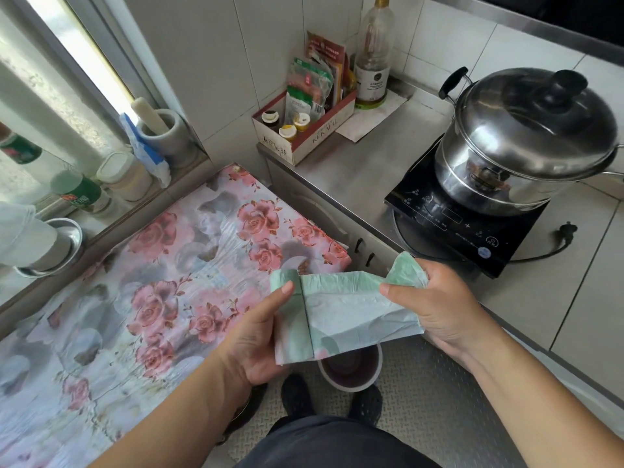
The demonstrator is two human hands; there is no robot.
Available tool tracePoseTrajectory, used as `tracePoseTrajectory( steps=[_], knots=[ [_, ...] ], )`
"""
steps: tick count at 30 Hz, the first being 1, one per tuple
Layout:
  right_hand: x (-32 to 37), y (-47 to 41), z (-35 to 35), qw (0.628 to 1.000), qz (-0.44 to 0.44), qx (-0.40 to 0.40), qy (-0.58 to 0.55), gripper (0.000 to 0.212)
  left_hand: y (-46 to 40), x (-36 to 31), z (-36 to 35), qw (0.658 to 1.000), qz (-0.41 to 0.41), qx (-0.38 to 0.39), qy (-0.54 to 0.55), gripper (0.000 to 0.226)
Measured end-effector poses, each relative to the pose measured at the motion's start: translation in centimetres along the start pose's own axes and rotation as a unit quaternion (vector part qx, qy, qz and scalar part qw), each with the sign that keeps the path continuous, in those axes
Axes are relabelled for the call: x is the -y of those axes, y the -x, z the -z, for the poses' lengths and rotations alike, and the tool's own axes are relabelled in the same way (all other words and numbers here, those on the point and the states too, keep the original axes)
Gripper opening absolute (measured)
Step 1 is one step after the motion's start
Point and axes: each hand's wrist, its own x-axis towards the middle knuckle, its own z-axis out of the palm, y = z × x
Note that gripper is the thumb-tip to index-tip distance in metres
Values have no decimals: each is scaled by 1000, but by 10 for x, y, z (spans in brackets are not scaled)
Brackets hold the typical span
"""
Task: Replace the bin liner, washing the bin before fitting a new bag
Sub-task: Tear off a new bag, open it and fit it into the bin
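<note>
You hold a folded pale green bin bag (341, 312) stretched between both hands, above the floor and in front of your body. Your left hand (260, 336) pinches the bag's left, folded edge, thumb on top, fingers underneath. Your right hand (435, 305) grips the right end, which is bunched up inside the curled fingers, thumb pressed on the near face.

Directly below the bag, on the patterned metal floor (439, 376), stands 1 small round bin (351, 373), white rim, dark inside, no liner visible. Your 2 dark shoes (297, 393) sit just near of it.

Left: a floral-covered surface (162, 282). Right: a steel counter (337, 170) with a black induction hob (449, 221) carrying a lidded steel pot (526, 140). Far on the counter: a cardboard box of seasoning packets (304, 126) and a bottle (373, 62).
</note>
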Motion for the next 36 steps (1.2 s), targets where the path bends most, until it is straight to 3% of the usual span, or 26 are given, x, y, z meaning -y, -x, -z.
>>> tracePoseTrajectory(
  steps=[7, 10, 14, 20, 24, 33, 36],
  knots=[
    [6, 2, 19, 1000, -5, -11, -12, 23, 9, -9, 11, 999, -15, -29, 18, 92],
    [8, 2, 23, 1000, -9, -17, -20, 25, 12, -10, 12, 999, -6, -34, 3, 90],
    [12, -1, 29, 998, -17, -31, -52, 9, 11, -11, 12, 998, 1, -56, 1, 89],
    [19, -7, 45, 998, -15, -39, -38, 10, 14, -16, 19, 997, -6, -73, 5, 94],
    [22, -9, 55, 998, -18, -46, -31, 11, 19, -21, 24, 997, -4, -71, 7, 81],
    [29, -4, 69, 999, -12, -47, -18, 13, 21, -31, 29, 999, -17, -51, 7, 76],
    [30, -3, 73, 999, -11, -48, 9, 13, 19, -34, 31, 998, -4, -23, 52, 95]
  ],
)
